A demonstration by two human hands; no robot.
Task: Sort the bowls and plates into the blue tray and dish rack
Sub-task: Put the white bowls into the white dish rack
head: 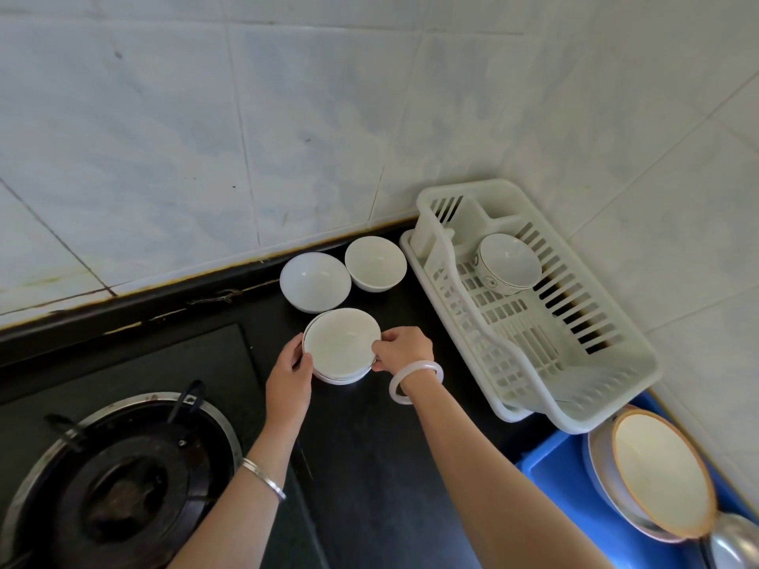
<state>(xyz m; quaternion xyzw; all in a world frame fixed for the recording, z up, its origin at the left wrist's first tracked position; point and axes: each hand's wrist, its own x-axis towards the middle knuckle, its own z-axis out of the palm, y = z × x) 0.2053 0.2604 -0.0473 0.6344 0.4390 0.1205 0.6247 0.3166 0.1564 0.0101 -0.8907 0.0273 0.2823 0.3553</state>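
A short stack of white bowls [341, 342] stands on the black counter. My left hand [290, 371] holds its left rim and my right hand [404, 349] pinches its right rim. Behind the stack sit two more white bowls, one at the left [314, 287] and one at the right [375, 262]. A white dish rack [546, 363] in the corner holds one patterned bowl [508, 262] tilted on its side. A blue tray [562, 478] at the lower right holds stacked plates [657, 472] with an orange-rimmed one on top.
A gas burner [119, 482] is set into the black counter [369, 445] at the lower left. Tiled walls meet in the corner behind the rack. A metal object [735, 544] shows at the bottom right edge.
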